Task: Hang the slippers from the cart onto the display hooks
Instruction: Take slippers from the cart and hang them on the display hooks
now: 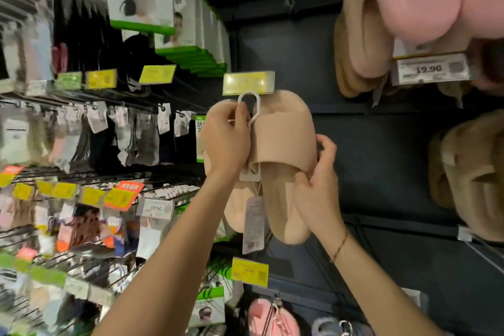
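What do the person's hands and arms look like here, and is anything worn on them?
Both forearms are bare, with no sleeves or gloves in view. The right hand has a thin gold-coloured bracelet around the wrist. The left hand shows no rings, watch or bands on it or on its wrist. No rings are visible on either hand.

Bare dark back panel (354, 161) lies open right of the held slippers (283, 144); plush slippers (362, 43) crowd above right, more (469, 172) far right, the yellow tag (248, 83) just above, packets (114, 131) left
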